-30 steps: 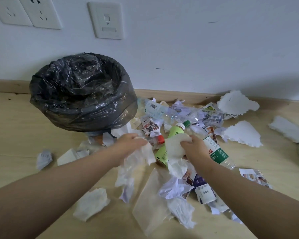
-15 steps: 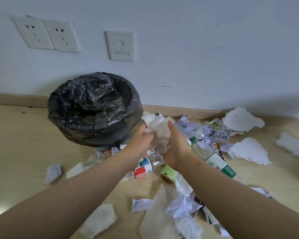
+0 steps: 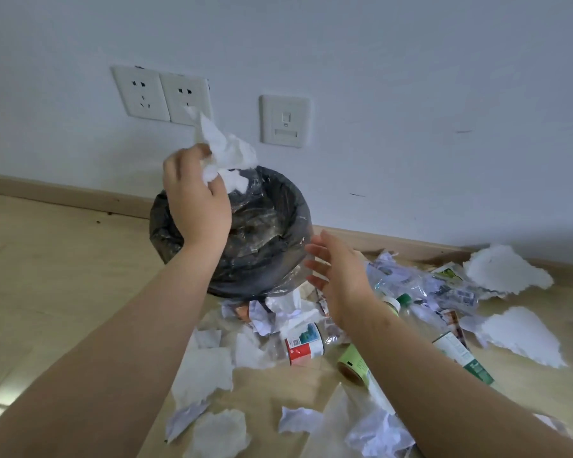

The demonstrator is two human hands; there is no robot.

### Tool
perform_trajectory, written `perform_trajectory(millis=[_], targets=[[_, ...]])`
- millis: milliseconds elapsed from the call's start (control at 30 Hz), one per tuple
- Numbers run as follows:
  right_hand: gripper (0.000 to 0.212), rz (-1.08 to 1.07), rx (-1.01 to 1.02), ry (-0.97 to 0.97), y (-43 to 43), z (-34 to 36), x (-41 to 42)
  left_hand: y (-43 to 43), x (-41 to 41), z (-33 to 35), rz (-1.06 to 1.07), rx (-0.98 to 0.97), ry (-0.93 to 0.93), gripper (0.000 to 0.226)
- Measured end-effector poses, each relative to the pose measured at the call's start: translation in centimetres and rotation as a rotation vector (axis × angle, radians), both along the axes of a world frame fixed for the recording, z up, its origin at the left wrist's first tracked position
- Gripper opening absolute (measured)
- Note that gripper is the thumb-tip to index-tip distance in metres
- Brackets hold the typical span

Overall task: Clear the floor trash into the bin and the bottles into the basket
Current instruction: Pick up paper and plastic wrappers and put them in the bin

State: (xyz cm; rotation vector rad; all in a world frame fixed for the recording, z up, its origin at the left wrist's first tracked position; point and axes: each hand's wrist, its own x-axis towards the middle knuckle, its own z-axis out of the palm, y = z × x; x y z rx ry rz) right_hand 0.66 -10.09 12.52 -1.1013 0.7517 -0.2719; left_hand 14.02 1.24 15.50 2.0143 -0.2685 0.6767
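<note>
My left hand [image 3: 196,196] holds a bunch of crumpled white paper [image 3: 227,153] above the rim of the bin [image 3: 291,206], which is lined with a black bag. My right hand [image 3: 339,279] hovers with spread fingers beside the bin's right edge and holds nothing. On the floor lie a bottle with a red and white label [image 3: 303,345], a light green bottle [image 3: 353,363], a green-capped bottle [image 3: 407,300] and a bottle with a white and green label [image 3: 460,355]. White tissues [image 3: 202,371] and torn paper scraps [image 3: 374,434] lie among them.
The bin stands against a white wall with sockets [image 3: 161,94] and a wall plate [image 3: 285,120]. Torn white foam-like pieces [image 3: 506,269] lie at the right by the skirting. Wooden floor [image 3: 47,276] stretches to the left of the bin. No basket is in view.
My left hand has lifted the paper wad from beside the bin up over its rim. My right hand has let go of the wad and drawn back, fingers spread.
</note>
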Motion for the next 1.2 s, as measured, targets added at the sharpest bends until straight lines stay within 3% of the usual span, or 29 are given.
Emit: perform_trajectory(millis=[33, 100, 167, 233, 333, 400, 533, 633, 767, 800, 867, 967, 1100, 1200], targets=[[0.017, -0.022, 0.014, 0.014, 0.1, -0.2, -0.1, 0.1, 0.8, -0.9, -0.037, 0.197, 0.136, 0.039], [0.015, -0.041, 0.019, 0.056, 0.1, -0.7, -0.3, 0.2, 1.7, -2.5, -0.187, 0.705, 0.61, 0.055], [0.013, -0.035, 0.008, 0.093, -0.1, -1.4, -0.3, 0.1, 1.6, -3.2, -0.329, 0.949, 0.86, 0.065], [0.012, -0.025, 0.004, 0.131, -0.4, -2.0, -0.5, -0.2, 1.2, -3.1, -0.349, 0.938, 0.775, 0.06], [0.012, -0.017, -0.008, 0.185, -1.0, -3.1, -1.0, -0.7, 0.3, -2.0, -0.261, 0.799, 0.46, 0.046], [0.01, -0.008, -0.017, 0.219, -1.5, -3.7, -1.4, -1.1, -0.7, -1.3, -0.328, 0.669, 0.336, 0.037], [0.009, 0.06, -0.099, 0.274, -1.9, -4.5, -2.9, -1.9, -4.0, -1.0, -0.599, 0.533, 0.279, 0.024], [0.01, 0.232, -0.242, 0.361, -1.7, -5.9, -5.5, -1.1, -6.6, -2.2, -0.801, 0.512, 0.392, 0.019], [0.013, 0.509, -0.52, 0.517, -1.4, -9.4, -10.5, 1.3, -9.7, -7.0, -0.941, 0.777, 0.532, 0.02], [0.008, 0.598, -0.628, 0.553, -1.2, -10.1, -11.8, 2.2, -10.2, -8.8, -0.957, 0.854, 0.537, 0.021], [0.019, 0.817, -0.898, 0.577, -1.0, -11.7, -14.1, 4.9, -11.2, -12.5, -0.961, 0.959, 0.55, 0.022], [0.032, 1.119, -1.409, 0.394, 0.1, -13.1, -16.9, 10.2, -12.9, -16.8, -0.95, 1.048, 0.362, 0.025], [0.072, 1.367, -1.583, 0.208, 2.1, -15.1, -18.8, 16.3, -16.3, -20.3, -0.856, 1.113, 0.271, 0.046], [0.093, 1.499, -1.557, 0.284, 3.7, -16.3, -19.1, 18.6, -18.8, -22.4, -0.842, 1.255, 0.388, 0.075]])
